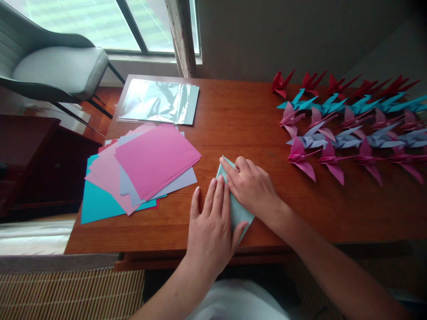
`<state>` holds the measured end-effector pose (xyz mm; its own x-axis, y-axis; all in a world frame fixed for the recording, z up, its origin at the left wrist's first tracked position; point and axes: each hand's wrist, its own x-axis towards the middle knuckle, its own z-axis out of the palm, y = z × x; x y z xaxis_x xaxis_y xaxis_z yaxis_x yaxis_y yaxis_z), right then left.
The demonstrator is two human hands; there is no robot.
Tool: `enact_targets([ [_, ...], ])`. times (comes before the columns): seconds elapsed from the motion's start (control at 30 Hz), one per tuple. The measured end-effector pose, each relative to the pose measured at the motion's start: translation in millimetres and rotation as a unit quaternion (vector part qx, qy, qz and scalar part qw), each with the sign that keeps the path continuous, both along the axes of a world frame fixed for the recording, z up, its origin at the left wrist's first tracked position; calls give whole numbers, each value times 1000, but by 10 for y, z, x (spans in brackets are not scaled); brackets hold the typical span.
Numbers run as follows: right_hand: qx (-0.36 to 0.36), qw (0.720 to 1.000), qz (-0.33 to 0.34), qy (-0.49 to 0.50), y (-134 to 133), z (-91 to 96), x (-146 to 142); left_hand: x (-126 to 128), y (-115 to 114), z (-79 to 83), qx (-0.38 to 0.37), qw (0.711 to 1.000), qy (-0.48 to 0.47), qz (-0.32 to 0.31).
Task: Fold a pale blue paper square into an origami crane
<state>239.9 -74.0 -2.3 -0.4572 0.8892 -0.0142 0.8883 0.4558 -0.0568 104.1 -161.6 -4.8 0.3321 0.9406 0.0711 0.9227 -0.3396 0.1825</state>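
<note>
A folded piece of light teal paper (pixel 237 212) lies flat near the front edge of the wooden table (pixel 240 120). My left hand (pixel 211 224) rests on its left side, fingers stretched out and pressing down. My right hand (pixel 251 186) lies across its upper part, fingers curled, with a fingertip pushing along the fold near the top corner. Most of the paper is hidden under both hands.
A loose pile of pink, lilac and teal paper sheets (pixel 140 171) lies to the left. A clear plastic sleeve (pixel 158 101) sits behind it. Rows of folded paper cranes (pixel 347 126) in red, teal, pink and lilac fill the right side. A grey chair (pixel 53 66) stands by the window.
</note>
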Motion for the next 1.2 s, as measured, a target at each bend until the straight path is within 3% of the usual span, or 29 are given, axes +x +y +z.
enact_targets([
  [0.6, -22, 1000, 0, -13, 15, 36, 3, 5, -7, -20, -4, 1000, 17, 2],
  [1.2, 8, 1000, -11, 14, -21, -71, 1, 9, -11, -16, -3, 1000, 11, 8],
])
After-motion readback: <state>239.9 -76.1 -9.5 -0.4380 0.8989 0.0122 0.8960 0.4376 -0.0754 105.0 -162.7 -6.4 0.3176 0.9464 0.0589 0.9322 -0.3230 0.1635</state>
